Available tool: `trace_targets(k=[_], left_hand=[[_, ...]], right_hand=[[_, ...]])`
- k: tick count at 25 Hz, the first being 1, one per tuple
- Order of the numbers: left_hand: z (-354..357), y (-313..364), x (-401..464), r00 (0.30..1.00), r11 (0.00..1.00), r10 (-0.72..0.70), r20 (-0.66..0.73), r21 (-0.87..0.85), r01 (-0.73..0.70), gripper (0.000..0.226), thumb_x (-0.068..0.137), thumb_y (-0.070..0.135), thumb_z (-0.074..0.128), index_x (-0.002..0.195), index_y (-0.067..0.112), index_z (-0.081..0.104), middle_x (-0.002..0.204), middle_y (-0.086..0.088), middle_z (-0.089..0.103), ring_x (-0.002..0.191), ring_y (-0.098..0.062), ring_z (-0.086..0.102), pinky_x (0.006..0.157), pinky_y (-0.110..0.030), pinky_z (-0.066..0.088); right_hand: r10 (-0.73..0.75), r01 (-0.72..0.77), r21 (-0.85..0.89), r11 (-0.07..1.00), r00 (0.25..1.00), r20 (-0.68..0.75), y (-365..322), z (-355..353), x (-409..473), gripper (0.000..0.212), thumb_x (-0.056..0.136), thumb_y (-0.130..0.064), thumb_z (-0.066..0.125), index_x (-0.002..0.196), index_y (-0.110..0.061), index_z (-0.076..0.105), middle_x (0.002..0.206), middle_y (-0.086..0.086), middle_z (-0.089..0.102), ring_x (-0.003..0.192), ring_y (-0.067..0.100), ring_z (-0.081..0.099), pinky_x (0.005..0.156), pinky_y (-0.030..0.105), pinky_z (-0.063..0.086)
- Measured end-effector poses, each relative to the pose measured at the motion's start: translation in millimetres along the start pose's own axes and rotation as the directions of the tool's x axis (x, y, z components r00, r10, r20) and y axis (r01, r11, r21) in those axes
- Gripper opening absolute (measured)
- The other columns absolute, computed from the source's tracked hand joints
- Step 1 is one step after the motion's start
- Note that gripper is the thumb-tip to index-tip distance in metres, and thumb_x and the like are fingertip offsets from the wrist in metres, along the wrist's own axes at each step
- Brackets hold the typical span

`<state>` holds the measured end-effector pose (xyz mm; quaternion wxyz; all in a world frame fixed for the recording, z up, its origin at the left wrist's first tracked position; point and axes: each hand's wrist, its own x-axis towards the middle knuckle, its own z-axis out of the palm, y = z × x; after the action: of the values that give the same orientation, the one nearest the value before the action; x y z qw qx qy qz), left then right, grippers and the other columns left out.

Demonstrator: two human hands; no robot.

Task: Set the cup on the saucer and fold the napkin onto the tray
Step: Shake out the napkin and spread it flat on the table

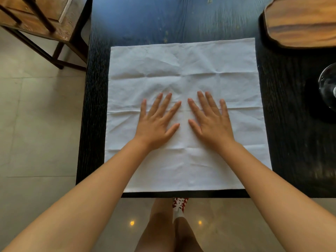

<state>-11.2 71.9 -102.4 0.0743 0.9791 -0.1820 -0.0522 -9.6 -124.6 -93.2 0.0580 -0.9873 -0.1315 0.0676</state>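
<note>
A white cloth napkin [183, 70] lies spread out flat and creased on the dark table [294, 142]. My left hand [156, 122] and my right hand [211, 122] rest palm down side by side on the middle of the napkin, fingers spread, holding nothing. A wooden tray [300, 24] sits at the table's far right corner. At the right edge of the view a clear glass piece [328, 88], cut off by the frame, stands on the table; I cannot tell whether it is the cup or the saucer.
A wooden chair [40, 20] stands on the tiled floor to the far left of the table. The table's near edge runs just below the napkin, with my legs and a red-and-white shoe [179, 206] beneath it.
</note>
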Motion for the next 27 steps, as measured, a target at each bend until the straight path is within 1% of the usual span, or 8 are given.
trace_targets(k=[4, 7, 10, 12, 15, 18, 23, 27], left_hand=[[-7, -50, 3, 0.999, 0.999, -0.032, 0.014, -0.004, 0.032, 0.066, 0.086, 0.057, 0.024, 0.146, 0.030, 0.015, 0.157, -0.003, 0.012, 0.143, -0.018, 0.003, 0.113, -0.052, 0.004], [-15, -83, 13, 0.992, 0.993, -0.113, 0.059, -0.021, 0.114, 0.071, 0.084, 0.059, 0.018, 0.147, 0.028, 0.006, 0.158, -0.003, 0.001, 0.143, -0.014, -0.005, 0.114, -0.048, -0.003], [-21, -97, 33, 0.930, 0.930, -0.366, 0.024, -0.042, 0.366, 0.071, 0.089, 0.057, 0.018, 0.148, 0.021, 0.001, 0.158, -0.006, -0.005, 0.144, -0.018, -0.010, 0.114, -0.052, -0.008], [-25, -88, 57, 0.886, 0.886, -0.461, -0.052, -0.089, 0.455, 0.070, 0.090, 0.057, 0.019, 0.148, 0.023, 0.004, 0.158, -0.009, -0.004, 0.144, -0.025, -0.010, 0.110, -0.060, -0.009], [-27, -59, 90, 0.985, 0.987, -0.154, -0.081, -0.051, 0.150, 0.071, 0.083, 0.064, 0.022, 0.146, 0.035, 0.010, 0.158, -0.005, -0.001, 0.144, -0.030, -0.007, 0.103, -0.067, -0.009], [-21, -55, 109, 0.997, 0.995, 0.072, 0.003, 0.063, -0.072, 0.074, 0.079, 0.071, 0.023, 0.145, 0.040, 0.009, 0.158, 0.000, 0.003, 0.144, -0.028, -0.005, 0.101, -0.074, -0.002], [-26, -101, 121, 0.992, 0.991, 0.116, 0.047, 0.061, -0.119, 0.079, 0.075, 0.077, 0.021, 0.145, 0.041, 0.010, 0.158, 0.002, 0.005, 0.145, -0.026, -0.003, 0.102, -0.073, -0.001], [-31, -138, 119, 0.998, 0.996, 0.053, 0.045, 0.067, -0.056, 0.082, 0.075, 0.080, 0.012, 0.145, 0.040, 0.008, 0.158, 0.002, 0.002, 0.145, -0.025, -0.005, 0.105, -0.069, 0.000]], right_hand=[[0.088, -0.088, 0.009, 0.996, 0.996, 0.018, 58, -12, 8, 0.067, 0.085, -0.053, 0.013, 0.146, -0.026, 0.012, 0.157, 0.005, 0.007, 0.143, 0.018, 0.002, 0.114, 0.047, 0.000], [0.196, -0.196, -0.008, 0.980, 0.981, 0.005, 89, -19, 17, 0.071, 0.085, -0.052, 0.011, 0.147, -0.017, 0.010, 0.157, 0.008, 0.007, 0.144, 0.019, 0.002, 0.114, 0.047, 0.001], [0.442, -0.443, 0.012, 0.896, 0.893, -0.088, 88, -25, 30, 0.071, 0.087, -0.051, 0.014, 0.147, -0.012, 0.011, 0.157, 0.011, 0.008, 0.144, 0.024, 0.003, 0.114, 0.055, 0.003], [0.399, -0.398, 0.034, 0.917, 0.906, -0.140, 69, -29, 49, 0.069, 0.087, -0.055, 0.018, 0.147, -0.021, 0.011, 0.157, 0.013, 0.006, 0.144, 0.029, 0.002, 0.109, 0.061, -0.002], [0.080, -0.081, -0.003, 0.997, 0.992, -0.099, 31, -26, 85, 0.069, 0.083, -0.062, 0.024, 0.145, -0.035, 0.012, 0.157, 0.006, 0.005, 0.144, 0.027, -0.001, 0.107, 0.061, -0.005], [-0.086, 0.087, -0.059, 0.994, 0.996, 0.030, 22, -20, 114, 0.071, 0.080, -0.066, 0.017, 0.144, -0.038, 0.010, 0.158, 0.002, 0.004, 0.144, 0.023, -0.002, 0.108, 0.062, -0.004], [-0.156, 0.161, -0.070, 0.985, 0.985, 0.068, 71, -28, 137, 0.069, 0.080, -0.068, 0.017, 0.143, -0.042, 0.010, 0.158, -0.003, 0.006, 0.144, 0.019, -0.001, 0.106, 0.066, -0.002], [-0.001, 0.004, -0.068, 0.998, 0.999, 0.045, 115, -36, 141, 0.070, 0.079, -0.067, 0.015, 0.144, -0.041, 0.009, 0.158, -0.002, 0.002, 0.144, 0.019, -0.003, 0.109, 0.061, -0.002]])
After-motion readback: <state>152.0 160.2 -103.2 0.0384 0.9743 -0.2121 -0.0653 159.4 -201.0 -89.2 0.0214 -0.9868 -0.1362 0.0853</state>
